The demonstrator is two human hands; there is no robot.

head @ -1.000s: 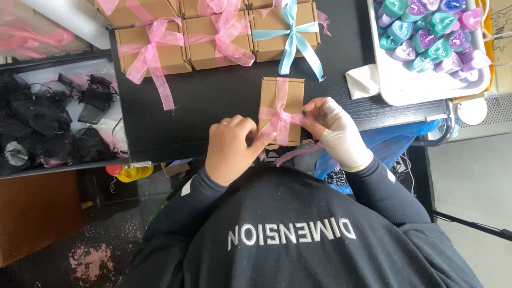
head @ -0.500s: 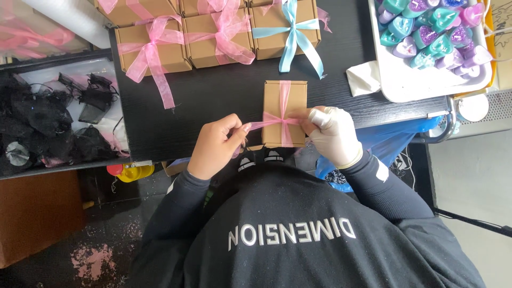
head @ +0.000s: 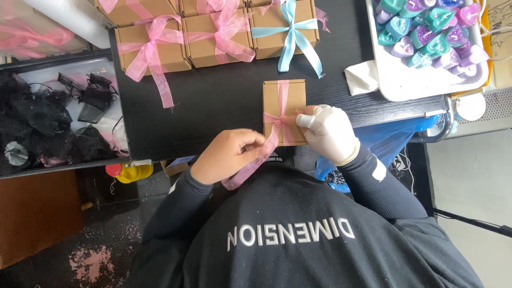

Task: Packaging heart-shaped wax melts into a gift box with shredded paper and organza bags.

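- small kraft cardboard box [head: 284, 101], flat rectangular, matte brown, sits mid-frame near the bottom edge of a black woodgrain table [head: 213, 106]
- sheer pink ribbon [head: 266, 146] wraps the box lengthwise + crosswise, crossing at a knot low on the lid; see-thru organza-type fabric w/ a soft sheen
- left hand [head: 226, 154], bare, just left of & below the box, fingers curled shut pinching one ribbon tail, which runs taut from the knot then droops off the table edge
- right hand [head: 328, 133] in a thin whitish glove, resting on the box's lower right corner, fingertips closed on the ribbon right by the knot
- top of frame: row of done boxes [head: 213, 37], same kraft card, floppy pink bows; one w/ a light blue bow [head: 290, 32]
- upper right: white tray [head: 410, 85] of glossy heart shapes in teal, lilac, pink; crumpled white tissue [head: 362, 77] beside it
- left edge: clear bin [head: 32, 80] w/ black mesh pouches
- yellow bottle [head: 130, 170] w/ red cap below the table edge
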